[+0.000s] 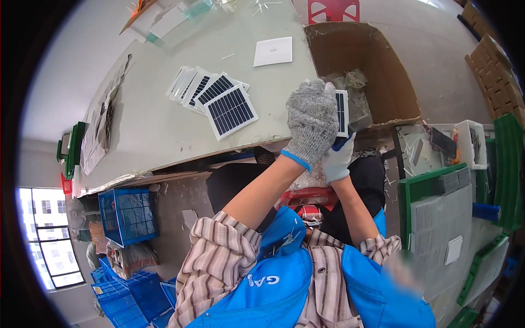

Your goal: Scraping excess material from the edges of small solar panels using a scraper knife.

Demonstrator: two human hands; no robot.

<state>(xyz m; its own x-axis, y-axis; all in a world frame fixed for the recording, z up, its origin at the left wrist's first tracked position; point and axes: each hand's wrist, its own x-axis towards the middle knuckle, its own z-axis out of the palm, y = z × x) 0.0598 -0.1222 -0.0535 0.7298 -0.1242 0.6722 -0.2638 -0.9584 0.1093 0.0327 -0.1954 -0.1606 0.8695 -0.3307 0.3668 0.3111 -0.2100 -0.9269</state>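
A small solar panel (343, 113), dark cells in a white border, is held upright over the table's front edge, beside an open carton. My left hand (313, 117), in a grey knit glove with a blue cuff, is closed at the panel's left side and covers part of it; its fingertips are hidden. Below, my right hand (337, 163), in a white glove with blue at the fingers, grips the panel's lower edge, partly behind my left hand. To the left, a fanned pile of similar solar panels (232, 112) lies on the table.
The pale table (158, 134) also carries a white card (273, 52). The brown carton (394, 90) holds clear plastic scraps. At right stand a green-edged tray (432, 218) of stacked flat pieces and a white bin (471, 145). Blue crates (128, 216) sit at lower left; a red stool (333, 10) is beyond.
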